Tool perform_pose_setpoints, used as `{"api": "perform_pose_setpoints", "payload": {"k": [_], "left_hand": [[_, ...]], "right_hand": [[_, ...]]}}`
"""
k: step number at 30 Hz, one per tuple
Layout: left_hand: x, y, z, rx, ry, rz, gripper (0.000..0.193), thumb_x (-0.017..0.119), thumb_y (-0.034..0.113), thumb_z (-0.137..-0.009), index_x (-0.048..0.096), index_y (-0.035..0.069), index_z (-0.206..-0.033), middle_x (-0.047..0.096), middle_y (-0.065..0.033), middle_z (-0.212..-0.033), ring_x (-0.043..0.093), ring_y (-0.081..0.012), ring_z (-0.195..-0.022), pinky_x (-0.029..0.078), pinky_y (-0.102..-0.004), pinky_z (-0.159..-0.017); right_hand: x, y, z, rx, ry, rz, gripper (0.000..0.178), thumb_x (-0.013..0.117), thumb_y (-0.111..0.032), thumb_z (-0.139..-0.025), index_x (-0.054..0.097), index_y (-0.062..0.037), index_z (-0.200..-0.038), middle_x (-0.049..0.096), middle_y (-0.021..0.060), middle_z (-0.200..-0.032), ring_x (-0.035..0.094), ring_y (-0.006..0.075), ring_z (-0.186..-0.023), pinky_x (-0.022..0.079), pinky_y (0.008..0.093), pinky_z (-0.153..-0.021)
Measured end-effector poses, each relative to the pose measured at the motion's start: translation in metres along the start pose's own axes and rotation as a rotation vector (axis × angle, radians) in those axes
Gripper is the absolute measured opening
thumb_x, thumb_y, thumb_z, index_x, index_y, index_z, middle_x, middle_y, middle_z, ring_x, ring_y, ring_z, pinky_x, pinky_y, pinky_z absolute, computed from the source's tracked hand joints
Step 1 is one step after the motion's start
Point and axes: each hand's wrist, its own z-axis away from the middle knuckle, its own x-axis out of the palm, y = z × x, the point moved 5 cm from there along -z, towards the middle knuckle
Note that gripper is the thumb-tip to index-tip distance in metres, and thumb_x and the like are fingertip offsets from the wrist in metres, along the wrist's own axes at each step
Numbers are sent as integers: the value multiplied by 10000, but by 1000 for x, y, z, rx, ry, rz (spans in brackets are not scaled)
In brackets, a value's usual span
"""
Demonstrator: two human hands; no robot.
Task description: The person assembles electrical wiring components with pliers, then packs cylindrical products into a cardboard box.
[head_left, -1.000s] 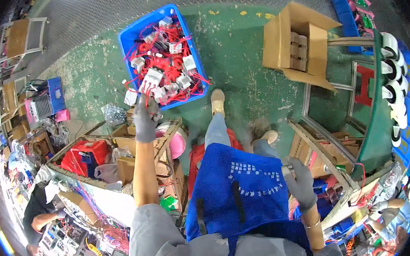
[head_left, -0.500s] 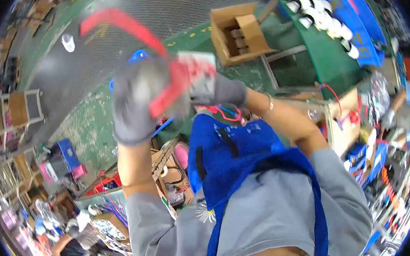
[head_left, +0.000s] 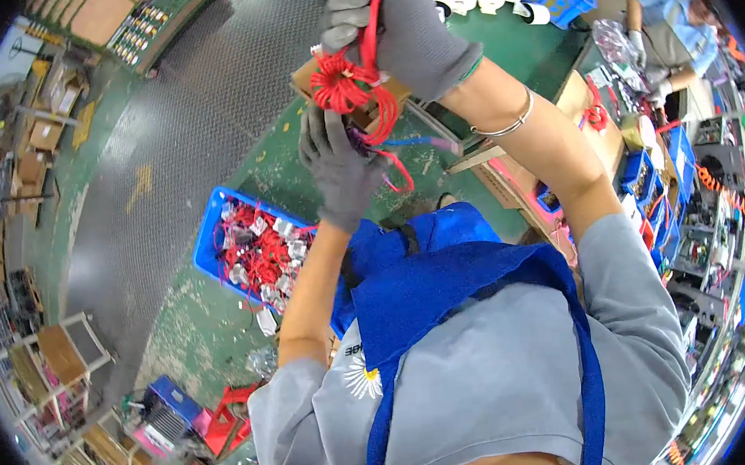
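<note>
Head view: the green floor spreads widest, and over it the person's grey shirt and blue apron fill the lower middle. A blue crate stands near the left forearm, heaped with red wiring and pale blocky parts; a blue bin sits at upper right. The gloved right hand is closed around a red strip on a red wire bundle. The gloved left hand is raised below, fingers up beside the lower loops; I cannot tell whether it grips them. The bundle hangs between the hands, raised apart from the crate. The step in hand looks like handling this single bundle; its dangling loops seem to call for a secure right grip. Smallest come the markings: yellow characters on the bin, dark lettering above the shirt's daisy. The bundle shows no readable label.
</note>
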Motion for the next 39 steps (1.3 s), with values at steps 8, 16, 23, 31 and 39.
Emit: {"api": "perform_pose_setpoints", "payload": {"k": [8, 16, 23, 31, 39], "left_hand": [[74, 77, -44, -105, -457, 1001, 529, 731, 312, -730, 556, 38, -1147, 594, -138, -1050, 561, -250, -977, 446, -385, -815], [32, 81, -135, -228, -469, 2354, 551, 524, 215, -885, 375, -58, -1340, 419, -215, -1377, 411, -310, -1273, 322, -433, -1073], [94, 35, -65, -639, -30, 1425, 397, 527, 312, -900, 548, -21, -1114, 570, -111, -915, 551, -227, -846, 489, -318, -739], [126, 31, 31, -1124, -40, 1660, 153, 500, 193, -888, 522, 41, -896, 364, 14, -638, 336, -81, -496, 299, -228, -425], [126, 99, -6, -965, 31, 1734, 109, 510, 131, -883, 508, 26, -911, 341, 17, -645, 321, -78, -492, 292, -212, -422]], "right_hand": [[-1, -42, -55, -109, -144, 1064, 550, 491, -542, -874, 644, -42, -705, 617, 96, -604, 605, 185, -567, 484, 321, -542], [17, -193, 171, -492, -85, 1686, 474, 530, -451, -906, 636, 6, -970, 650, 97, -825, 609, 209, -767, 468, 337, -694], [-281, -369, 435, -589, 1119, 1842, 356, 538, -327, -888, 637, -21, -1042, 661, 141, -877, 630, 244, -843, 479, 349, -784], [-465, -503, 580, -180, 1689, 1737, 495, 368, -509, -903, 498, -219, -1282, 594, 193, -1177, 556, 394, -1088, 419, 443, -946], [-504, -519, 579, 142, 1677, 1812, 347, 447, -277, -883, 543, -122, -1179, 578, 179, -1163, 518, 370, -1127, 407, 476, -918]]}}
